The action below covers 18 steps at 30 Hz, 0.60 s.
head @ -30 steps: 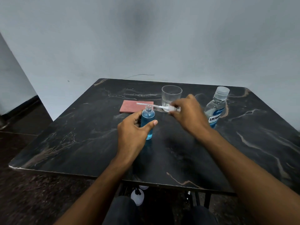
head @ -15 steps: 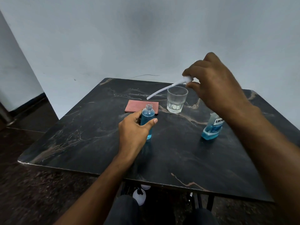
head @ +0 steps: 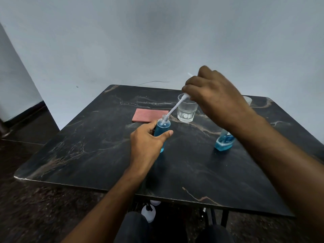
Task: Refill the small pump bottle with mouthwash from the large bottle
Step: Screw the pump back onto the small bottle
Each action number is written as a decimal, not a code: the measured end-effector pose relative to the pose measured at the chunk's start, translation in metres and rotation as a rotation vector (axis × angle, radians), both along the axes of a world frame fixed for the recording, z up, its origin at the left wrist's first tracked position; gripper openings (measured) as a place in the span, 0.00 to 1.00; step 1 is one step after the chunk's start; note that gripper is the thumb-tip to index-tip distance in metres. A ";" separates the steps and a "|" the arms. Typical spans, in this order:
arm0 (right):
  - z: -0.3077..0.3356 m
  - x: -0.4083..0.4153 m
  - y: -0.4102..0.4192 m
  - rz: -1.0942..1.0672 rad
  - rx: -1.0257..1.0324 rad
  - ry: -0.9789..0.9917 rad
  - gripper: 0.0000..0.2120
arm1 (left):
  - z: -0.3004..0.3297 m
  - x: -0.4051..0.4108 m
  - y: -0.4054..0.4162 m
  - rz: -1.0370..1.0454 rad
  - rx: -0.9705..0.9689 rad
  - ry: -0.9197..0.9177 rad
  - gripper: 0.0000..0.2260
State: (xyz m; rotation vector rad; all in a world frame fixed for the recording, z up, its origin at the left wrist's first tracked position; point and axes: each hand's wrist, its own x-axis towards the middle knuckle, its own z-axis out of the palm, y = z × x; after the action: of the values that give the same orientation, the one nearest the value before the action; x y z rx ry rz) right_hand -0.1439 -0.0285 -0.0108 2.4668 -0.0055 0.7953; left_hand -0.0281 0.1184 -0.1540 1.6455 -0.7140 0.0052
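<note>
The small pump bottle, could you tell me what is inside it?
Blue liquid fills the small pump bottle; the pump's white tube enters its neck. The left hand covers its lower side.

A plain room in a home, most likely — bare and domestic. The counter is a dark marble-patterned slab on thin metal legs, set close to an unpainted-looking grey wall with a dark skirting at the left. The floor is dark speckled stone. Near the far edge stand a drinking glass and a pink cloth — ordinary household things.
</note>
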 end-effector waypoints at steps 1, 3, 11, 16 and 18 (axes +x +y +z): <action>-0.003 0.002 0.002 0.017 -0.020 0.016 0.09 | 0.000 -0.001 -0.001 -0.002 0.002 0.004 0.18; -0.009 0.005 0.007 0.048 -0.047 0.034 0.11 | 0.000 -0.004 -0.003 -0.013 0.005 0.017 0.17; -0.023 0.004 0.013 0.078 -0.139 0.091 0.14 | 0.007 -0.011 -0.009 -0.004 0.046 0.013 0.12; -0.029 0.004 0.012 0.150 -0.221 0.099 0.14 | 0.011 -0.016 -0.011 -0.010 0.039 0.014 0.09; -0.033 0.003 0.010 0.181 -0.215 0.085 0.14 | 0.012 -0.018 -0.011 -0.024 0.026 0.012 0.09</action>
State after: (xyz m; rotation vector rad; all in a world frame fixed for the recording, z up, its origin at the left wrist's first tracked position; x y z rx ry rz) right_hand -0.1407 -0.0181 -0.0433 2.3164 0.3216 0.7233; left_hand -0.0456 0.1073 -0.1419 1.6604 -0.7272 -0.0309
